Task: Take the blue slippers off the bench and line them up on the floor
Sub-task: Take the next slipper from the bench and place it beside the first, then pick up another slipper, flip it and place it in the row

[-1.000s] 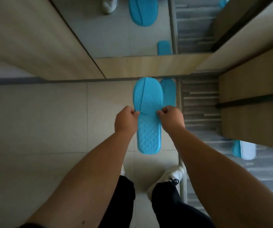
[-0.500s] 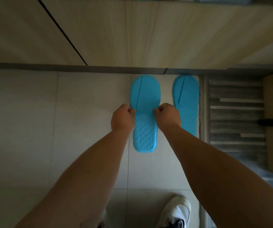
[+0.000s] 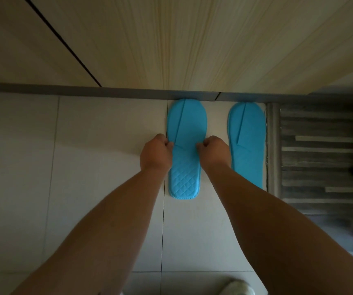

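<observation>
Two flat blue slippers lie on the pale tiled floor, toes against the grey skirting of the wooden wall. The left slipper has a quilted heel; my left hand pinches its left edge and my right hand pinches its right edge at the middle. The right slipper lies parallel a short gap away, untouched, with my right forearm crossing its heel.
A light wooden panel wall with a grey skirting closes the far side. A grey striped mat borders the right slipper. The toe of my white shoe shows at the bottom edge. Pale floor tiles spread to the left.
The view has dropped closer to the floor. The slipper in my hands has come down flat on the tiles beside the other one, toe at the skirting. Both hands keep their hold.
</observation>
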### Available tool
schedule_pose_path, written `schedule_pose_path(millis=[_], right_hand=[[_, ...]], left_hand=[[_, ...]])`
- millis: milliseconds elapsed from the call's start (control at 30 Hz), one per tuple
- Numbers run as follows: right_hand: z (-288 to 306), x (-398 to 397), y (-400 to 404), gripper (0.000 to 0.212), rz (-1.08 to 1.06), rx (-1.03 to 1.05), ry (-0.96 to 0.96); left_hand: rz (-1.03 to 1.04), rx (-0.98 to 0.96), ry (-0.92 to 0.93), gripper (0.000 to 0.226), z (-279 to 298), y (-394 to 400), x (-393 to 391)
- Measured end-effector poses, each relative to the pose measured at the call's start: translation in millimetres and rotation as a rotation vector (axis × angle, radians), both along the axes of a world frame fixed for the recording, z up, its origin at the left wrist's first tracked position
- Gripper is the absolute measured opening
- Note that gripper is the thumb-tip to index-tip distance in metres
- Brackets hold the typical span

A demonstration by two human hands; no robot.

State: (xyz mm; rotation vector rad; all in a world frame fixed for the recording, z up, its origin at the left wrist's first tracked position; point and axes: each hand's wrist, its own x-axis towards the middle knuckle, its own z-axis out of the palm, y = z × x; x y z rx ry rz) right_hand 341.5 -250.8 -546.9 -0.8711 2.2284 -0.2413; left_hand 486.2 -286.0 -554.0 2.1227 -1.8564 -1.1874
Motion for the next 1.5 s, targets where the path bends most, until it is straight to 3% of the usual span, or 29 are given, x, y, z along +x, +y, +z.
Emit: schedule_pose_path(millis=[400,600,700,833,1067,1267,1500], right_hand=[[-2.3,1.6,0.3,0.022,0.003,0.031,0.052],[23.5,2.7,9.8,0.042,-0.007,-0.009,0.057],[63.9,8.7,30.5,0.042,0.052,-0.059,0.112],[140.2,19.1,58.8,0.042,0.278,-0.124,0.201],[287.3,15.6,97.2,0.061,0.667,-0.059,0.480],[394.6,3.1,131.4,0.068,0.569,0.005,0.554],[440.8,-12.4,187.9,0.069,0.347,0.039,0.545]], left_hand=[[-0.092,-0.004,-0.078,0.025,-2.1,-1.1,1.0],[-0.143,0.050,-0.203,0.041,29.7,-3.8,2.7],[-0.218,0.011,-0.297,0.042,76.3,9.6,17.0],[-0.469,-0.120,-0.406,0.036,161.2,43.6,33.1],[-0.829,-0.284,-0.380,0.049,308.3,77.6,37.1],[-1.049,-0.367,-0.339,0.062,408.4,82.8,18.6],[-1.201,-0.454,-0.333,0.062,448.8,103.1,-18.6]])
